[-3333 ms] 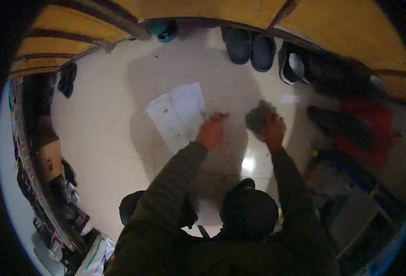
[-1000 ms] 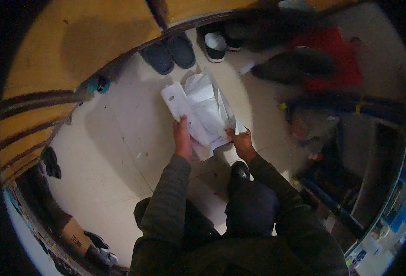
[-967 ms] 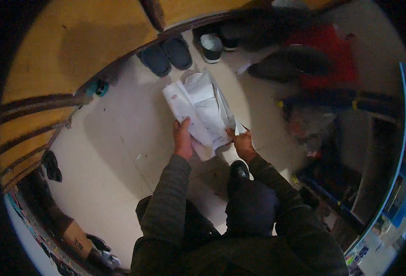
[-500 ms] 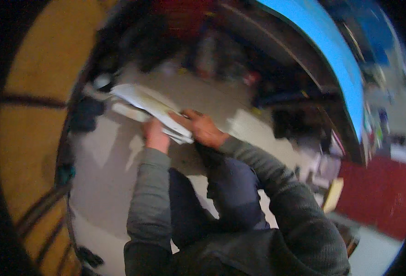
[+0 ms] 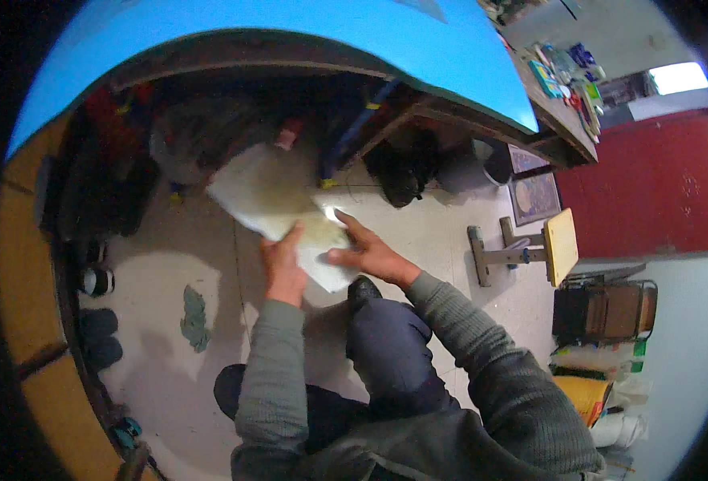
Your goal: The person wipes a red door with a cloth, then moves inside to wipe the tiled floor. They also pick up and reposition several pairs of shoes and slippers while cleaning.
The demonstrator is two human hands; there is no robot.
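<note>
Above the floor in front of my knees I hold a broad, thin white sheet (image 5: 266, 192) with a yellowish-brown tint over its middle. It is blurred, and I cannot tell whether it is paper or cloth. My left hand (image 5: 284, 271) grips its near left edge, thumb on the upper face and the other fingers hidden beneath. At the near right edge my right hand (image 5: 372, 255) is closed on the sheet, thumb and forefinger showing. The sheet's far end reaches toward the dark space under a blue-topped table (image 5: 306, 20).
A crumpled grey-green cloth (image 5: 195, 319) lies on the tiled floor at left, near dark slippers (image 5: 100, 337). A small stool (image 5: 561, 247) lies on its side at right. Beyond it are a grey bucket (image 5: 473, 170), a black bag (image 5: 402, 168) and a folded chair (image 5: 610, 311).
My view has swung to the right, bringing the blue table across the top. The white sheet, seen narrow and slanted before, now lies spread broad face up, still in both hands.
</note>
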